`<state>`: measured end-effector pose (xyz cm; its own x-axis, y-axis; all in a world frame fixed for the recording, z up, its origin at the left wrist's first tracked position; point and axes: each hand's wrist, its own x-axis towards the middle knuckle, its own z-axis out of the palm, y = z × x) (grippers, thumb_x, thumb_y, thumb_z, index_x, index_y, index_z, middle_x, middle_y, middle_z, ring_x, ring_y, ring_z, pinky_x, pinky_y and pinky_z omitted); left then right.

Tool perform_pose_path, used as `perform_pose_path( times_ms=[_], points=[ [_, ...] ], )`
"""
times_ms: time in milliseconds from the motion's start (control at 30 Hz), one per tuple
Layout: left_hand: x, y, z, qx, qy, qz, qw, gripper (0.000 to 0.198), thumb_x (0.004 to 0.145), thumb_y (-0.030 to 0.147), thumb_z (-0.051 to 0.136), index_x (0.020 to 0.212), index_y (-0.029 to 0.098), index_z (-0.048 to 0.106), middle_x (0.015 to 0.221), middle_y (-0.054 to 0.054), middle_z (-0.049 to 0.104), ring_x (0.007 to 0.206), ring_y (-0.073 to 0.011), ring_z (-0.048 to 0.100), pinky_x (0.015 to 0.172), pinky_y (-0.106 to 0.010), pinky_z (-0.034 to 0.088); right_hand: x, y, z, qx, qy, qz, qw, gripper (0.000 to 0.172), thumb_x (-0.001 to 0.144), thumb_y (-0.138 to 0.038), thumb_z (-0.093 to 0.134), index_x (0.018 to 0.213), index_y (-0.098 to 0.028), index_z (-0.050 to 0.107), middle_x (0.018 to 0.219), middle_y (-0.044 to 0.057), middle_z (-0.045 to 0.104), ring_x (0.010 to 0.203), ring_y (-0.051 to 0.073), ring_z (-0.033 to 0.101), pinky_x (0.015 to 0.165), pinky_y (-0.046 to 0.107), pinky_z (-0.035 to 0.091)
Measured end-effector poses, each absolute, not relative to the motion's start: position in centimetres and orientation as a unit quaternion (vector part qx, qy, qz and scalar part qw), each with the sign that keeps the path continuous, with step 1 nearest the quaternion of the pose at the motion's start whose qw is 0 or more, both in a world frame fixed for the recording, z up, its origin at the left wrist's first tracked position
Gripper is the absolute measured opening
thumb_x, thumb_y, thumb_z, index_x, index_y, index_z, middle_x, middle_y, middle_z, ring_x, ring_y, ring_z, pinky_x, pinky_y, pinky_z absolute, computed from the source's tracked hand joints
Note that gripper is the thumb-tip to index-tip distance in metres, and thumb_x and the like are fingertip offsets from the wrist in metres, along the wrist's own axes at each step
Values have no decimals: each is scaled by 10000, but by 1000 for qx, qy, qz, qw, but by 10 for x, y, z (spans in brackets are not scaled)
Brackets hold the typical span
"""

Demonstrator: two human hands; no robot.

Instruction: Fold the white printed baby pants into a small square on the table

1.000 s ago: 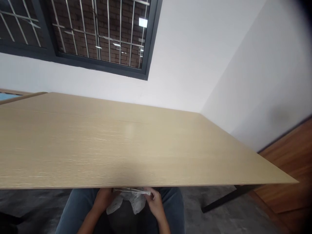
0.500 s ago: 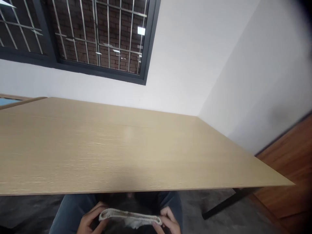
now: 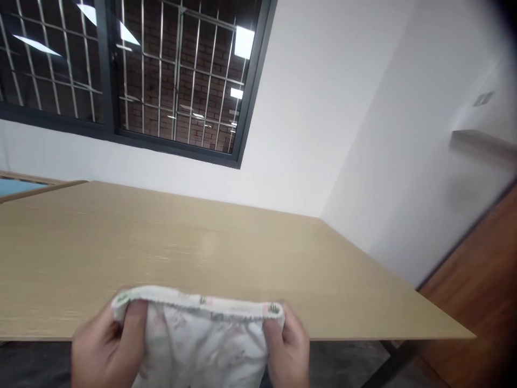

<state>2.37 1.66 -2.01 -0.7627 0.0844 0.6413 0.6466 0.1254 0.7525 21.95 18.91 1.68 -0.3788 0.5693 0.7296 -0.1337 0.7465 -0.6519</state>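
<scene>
left hand (image 3: 107, 347): fingers clamped on one end of the cloth's elastic edge | right hand (image 3: 287, 345): fingers clamped on the other end | white patterned cloth (image 3: 202, 339): held up between both hands, hanging, over the near edge of the table (image 3: 161, 242)

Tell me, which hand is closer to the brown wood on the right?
Right hand: nearer the brown wood, but apart from it. Left hand: farther, across the white cloth.

White garment (image 3: 202, 345), elastic waistband (image 3: 197, 302) taut (pink print)
</scene>
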Motion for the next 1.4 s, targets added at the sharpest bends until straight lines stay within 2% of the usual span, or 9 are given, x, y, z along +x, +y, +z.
perform_pose_path(
  times_ms=[167, 300, 500, 700, 833, 933, 1033, 1167, 1400],
  points=[
    [-19, 48, 91, -288, -708, -574, 292, 606, 989, 598, 462, 586, 177, 297, 513, 27, 264, 477, -72, 302, 459, -205, 212, 174, 220, 113, -66, -714, 526, 456, 344, 977, -485, 608, 954, -142, 632, 844, 43, 626, 778, 141, 608, 684, 204, 507],
    [-79, 96, 116, -341, -745, -536, 203, 560, 991, 594, 441, 642, 166, 346, 565, 25, 329, 548, -93, 341, 520, -239, 227, 121, 271, 146, -67, -679, 635, 364, 380, 887, -506, 714, 1054, -168, 669, 976, 69, 702, 868, 177, 660, 729, 220, 521],
    [-176, 210, 40, -373, -830, -415, -10, 494, 977, 529, 436, 644, 166, 467, 601, 6, 476, 621, -147, 490, 583, -269, 281, 39, 381, 79, -270, -725, 580, 256, 313, 911, -459, 597, 906, -150, 650, 824, 48, 682, 738, 169, 634, 628, 252, 482],
    [-227, 298, -38, -389, -859, -327, -66, 375, 963, 383, 540, 659, 166, 503, 651, -2, 490, 659, -163, 491, 674, -286, 366, -26, 468, -5, -405, -782, 406, 244, 340, 859, -239, 658, 605, -171, 442, 551, -55, 407, 539, 98, 401, 547, 239, 311],
    [-238, 330, -40, -368, -875, -313, -32, 199, 921, 303, 578, 996, 129, 642, 1073, -134, 626, 1074, -295, 571, 939, -448, 437, -42, 505, -31, -429, -810, 321, 238, 196, 808, -218, 711, 700, -152, 561, 708, -8, 591, 698, 132, 537, 678, 259, 402],
    [-222, 345, -28, -395, -857, -331, 5, 386, 896, 203, 540, 1276, 146, 574, 1342, -180, 526, 1298, -353, 460, 1076, -523, 359, -37, 524, -41, -439, -815, 292, 238, 147, 806, -285, 703, 829, -154, 641, 892, 48, 686, 858, 165, 603, 770, 277, 431],
    [-171, 347, -17, -512, -789, -337, -31, 323, 890, 190, 544, 1204, 167, 618, 1143, -104, 632, 1103, -241, 585, 1003, -364, 432, -29, 539, -44, -431, -830, 278, 220, 199, 818, -331, 670, 739, -159, 609, 801, 39, 658, 775, 156, 577, 704, 266, 408],
    [-70, 325, -22, -703, -634, -285, -151, 222, 885, 361, 622, 1095, 311, 671, 753, 47, 641, 689, -148, 606, 649, -248, 435, -27, 551, -43, -406, -851, 283, 174, 313, 776, -369, 696, 609, -173, 517, 622, -8, 536, 597, 124, 465, 558, 257, 314],
    [30, 282, -44, -824, -556, -66, -83, 650, 844, 804, 508, 1098, 212, 591, 787, -75, 702, 698, -330, 689, 690, -422, 497, -28, 551, -41, -373, -873, 289, 123, 262, 699, -327, 748, 605, -156, 573, 573, -14, 524, 592, 115, 484, 548, 234, 331]
  ],
)
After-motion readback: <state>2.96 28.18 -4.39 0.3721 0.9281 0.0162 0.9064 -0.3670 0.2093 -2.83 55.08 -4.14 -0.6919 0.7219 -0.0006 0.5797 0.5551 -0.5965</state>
